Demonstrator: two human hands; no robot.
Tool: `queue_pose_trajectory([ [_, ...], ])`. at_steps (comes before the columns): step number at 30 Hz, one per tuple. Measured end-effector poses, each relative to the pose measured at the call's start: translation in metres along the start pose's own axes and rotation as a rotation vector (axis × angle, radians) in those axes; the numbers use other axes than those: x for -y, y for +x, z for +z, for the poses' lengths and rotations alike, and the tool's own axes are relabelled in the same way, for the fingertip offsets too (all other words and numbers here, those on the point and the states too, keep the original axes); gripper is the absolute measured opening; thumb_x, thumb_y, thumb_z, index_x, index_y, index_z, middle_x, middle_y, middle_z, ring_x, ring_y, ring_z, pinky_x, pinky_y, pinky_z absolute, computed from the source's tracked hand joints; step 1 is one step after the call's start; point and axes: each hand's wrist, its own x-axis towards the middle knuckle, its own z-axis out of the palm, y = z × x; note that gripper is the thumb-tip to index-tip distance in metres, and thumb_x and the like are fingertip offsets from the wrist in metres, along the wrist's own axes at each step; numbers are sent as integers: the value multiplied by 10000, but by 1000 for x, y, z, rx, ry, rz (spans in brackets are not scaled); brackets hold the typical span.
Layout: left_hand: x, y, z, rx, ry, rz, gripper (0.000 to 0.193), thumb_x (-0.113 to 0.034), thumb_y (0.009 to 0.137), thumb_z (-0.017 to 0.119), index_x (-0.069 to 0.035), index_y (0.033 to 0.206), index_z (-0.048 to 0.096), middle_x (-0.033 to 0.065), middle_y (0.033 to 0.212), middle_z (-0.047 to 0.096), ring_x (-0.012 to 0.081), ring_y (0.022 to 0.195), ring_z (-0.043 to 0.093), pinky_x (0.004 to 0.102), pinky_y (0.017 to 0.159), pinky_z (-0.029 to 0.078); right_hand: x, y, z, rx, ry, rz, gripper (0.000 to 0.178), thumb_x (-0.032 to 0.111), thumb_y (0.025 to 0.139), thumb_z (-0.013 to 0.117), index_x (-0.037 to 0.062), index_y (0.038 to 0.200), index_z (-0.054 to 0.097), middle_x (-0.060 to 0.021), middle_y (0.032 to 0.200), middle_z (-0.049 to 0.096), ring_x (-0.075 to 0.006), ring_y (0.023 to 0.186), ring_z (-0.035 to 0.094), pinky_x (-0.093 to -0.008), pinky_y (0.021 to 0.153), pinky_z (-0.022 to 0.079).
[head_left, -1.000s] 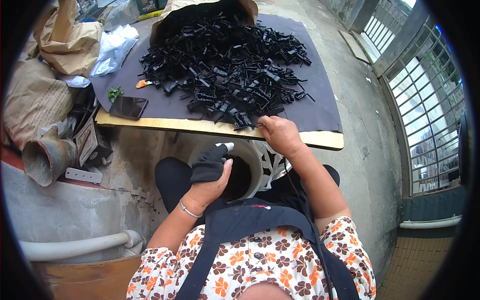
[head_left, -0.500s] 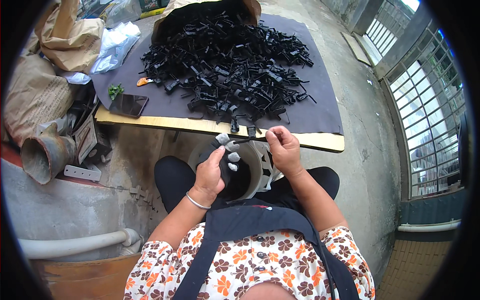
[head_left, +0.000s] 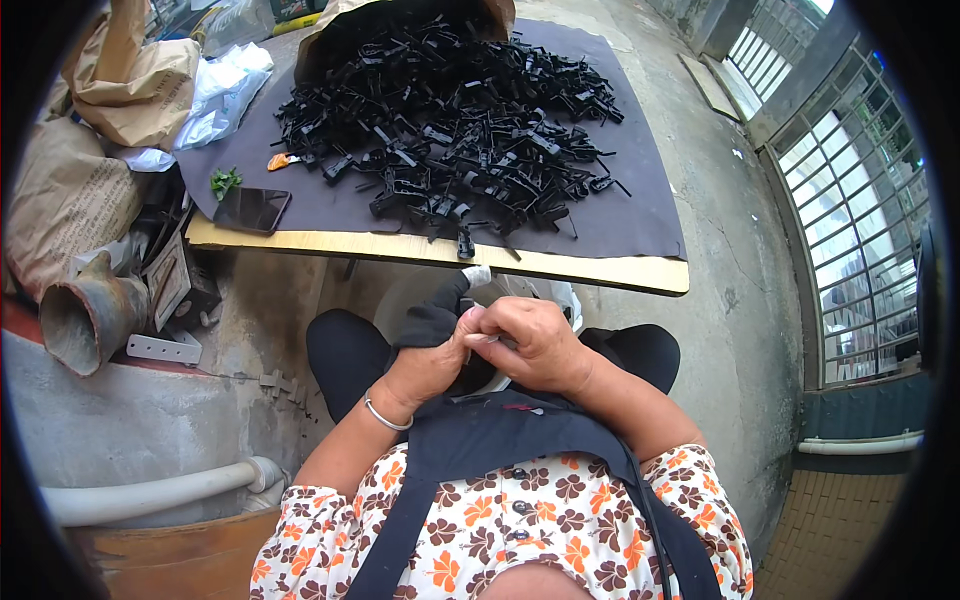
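Our right hand (head_left: 530,342) has left the tabletop (head_left: 600,269) to meet our left hand (head_left: 430,366): handling's now two-handed; what's clamped, we can't tell.

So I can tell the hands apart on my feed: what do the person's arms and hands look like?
The left hand wears a black cloth covering with a whitish fingertip showing; a silvery bracelet rings that wrist. The right hand looks bare. The short sleeves are white with orange and brown flowers.
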Motion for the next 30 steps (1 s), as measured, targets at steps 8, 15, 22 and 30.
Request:
queue_pose_trajectory([
  [8,-10,-14,-4,231,186,27,428,-59,867,516,34,1279,445,185,1104,595,280,996,593,340,891,442,2,2,-2,114,317,586,259,199,847,685,33,728,526,15,589,489,-50,558,420,-243,495,365],
  [15,-10,-12,-4,115,-48,-5,403,-95,914,546,48,1282,466,178,1171,603,224,1060,593,309,929,438,-2,-1,-7,213,109,278,234,206,940,533,13,808,533,-133,665,532,-257,585,517,-350,554,422],
  [22,-13,-11,-6,85,-199,-102,374,-82,901,577,55,1241,505,144,1139,623,169,1049,579,278,924,435,0,0,-11,181,148,316,255,191,948,515,8,770,511,-139,643,510,-282,570,500,-358,546,408],
  [30,-13,-12,-6,111,257,101,401,-46,863,529,48,1250,483,200,1144,597,325,1041,590,367,923,442,2,6,-11,307,162,412,270,190,942,527,1,750,526,-131,617,501,-214,546,461,-341,540,403],
])
